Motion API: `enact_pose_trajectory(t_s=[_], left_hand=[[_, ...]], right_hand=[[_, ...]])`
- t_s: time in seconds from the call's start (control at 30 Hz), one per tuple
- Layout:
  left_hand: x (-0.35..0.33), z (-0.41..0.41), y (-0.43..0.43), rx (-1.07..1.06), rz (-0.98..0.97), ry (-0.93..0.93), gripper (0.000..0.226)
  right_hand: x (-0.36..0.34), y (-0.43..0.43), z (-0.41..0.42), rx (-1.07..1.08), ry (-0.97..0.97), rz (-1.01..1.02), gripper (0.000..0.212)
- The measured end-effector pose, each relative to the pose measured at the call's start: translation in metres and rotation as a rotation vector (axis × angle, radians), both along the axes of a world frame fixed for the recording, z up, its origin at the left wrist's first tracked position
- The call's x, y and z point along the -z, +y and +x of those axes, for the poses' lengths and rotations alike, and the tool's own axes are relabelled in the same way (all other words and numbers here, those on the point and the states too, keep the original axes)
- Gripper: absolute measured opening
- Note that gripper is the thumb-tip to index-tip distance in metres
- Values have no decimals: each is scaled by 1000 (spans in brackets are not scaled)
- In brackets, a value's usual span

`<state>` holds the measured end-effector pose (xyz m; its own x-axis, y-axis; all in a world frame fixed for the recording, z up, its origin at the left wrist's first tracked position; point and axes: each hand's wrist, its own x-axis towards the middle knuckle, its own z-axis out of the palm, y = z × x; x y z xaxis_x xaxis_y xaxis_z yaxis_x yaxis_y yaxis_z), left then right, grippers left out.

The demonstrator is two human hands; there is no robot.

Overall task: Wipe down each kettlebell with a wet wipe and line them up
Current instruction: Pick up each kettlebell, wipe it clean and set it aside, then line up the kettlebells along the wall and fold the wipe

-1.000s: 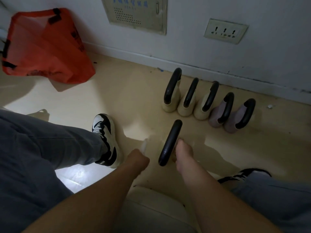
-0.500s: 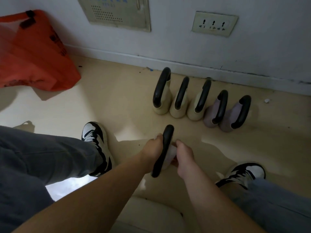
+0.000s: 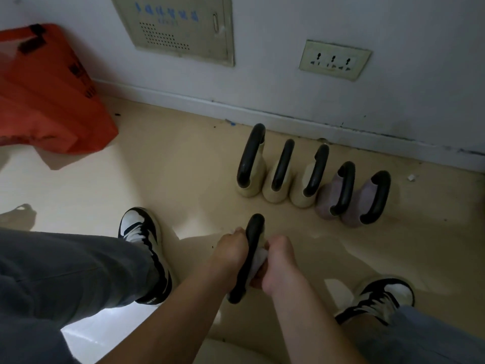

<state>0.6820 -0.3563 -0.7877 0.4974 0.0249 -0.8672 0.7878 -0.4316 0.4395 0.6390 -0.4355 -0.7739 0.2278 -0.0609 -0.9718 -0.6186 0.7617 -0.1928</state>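
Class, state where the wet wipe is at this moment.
In the head view, low and central: the wet wipe is bunched in the right hand, pressed against the black kettlebell handle beside the left hand.

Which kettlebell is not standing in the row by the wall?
The kettlebell with the black handle between the left hand and right hand, wiped with a white wipe; the five others stand together along the wall.

The wall panel (image 3: pixel 178 24) far up on the wall has blue letters across its top, but they are too blurry to read. The orange bag (image 3: pixel 47 93) on the far left has black marks on its side, also too blurry to read. No other words show.
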Motion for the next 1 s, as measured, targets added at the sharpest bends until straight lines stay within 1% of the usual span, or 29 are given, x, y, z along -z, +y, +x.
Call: enact_pose_trajectory(t_s=[0.13,0.23,0.3,0.37,0.47,0.5,0.57,0.7,0.83,0.9,0.93,1.0], left_hand=[[-13,22,24,-88,-7,15,47],[-23,45,30,-105,-4,-55,41],[-25,67,30,-109,24,-87,41],[-25,90,31,-100,32,-108,41],[-24,130,32,-36,73,-165,27],[-25,142,31,-34,60,-166,24],[-33,166,26,-59,29,-171,28],[-35,206,5,-45,-50,-186,34],[-39,232,-21,-25,-103,-202,29],[-34,242,-29,25,-109,-202,25],[-33,247,-33,37,-89,-205,23],[-28,255,-33,24,-59,-207,21]], right_hand=[[-6,20,30,19,-23,64,50],[-11,29,56,-9,-93,102,50],[-8,31,75,-38,-148,96,46],[-4,32,95,-87,-186,89,36],[0,34,125,-161,-243,23,8],[-1,34,134,-173,-276,8,3],[2,32,152,-173,-330,-6,3],[9,14,186,-102,-372,-55,14],[17,-8,210,-45,-423,-88,58],[24,-13,215,-27,-478,-90,74],[25,-14,216,-41,-486,-107,76],[25,-11,220,-151,-487,-143,79]])
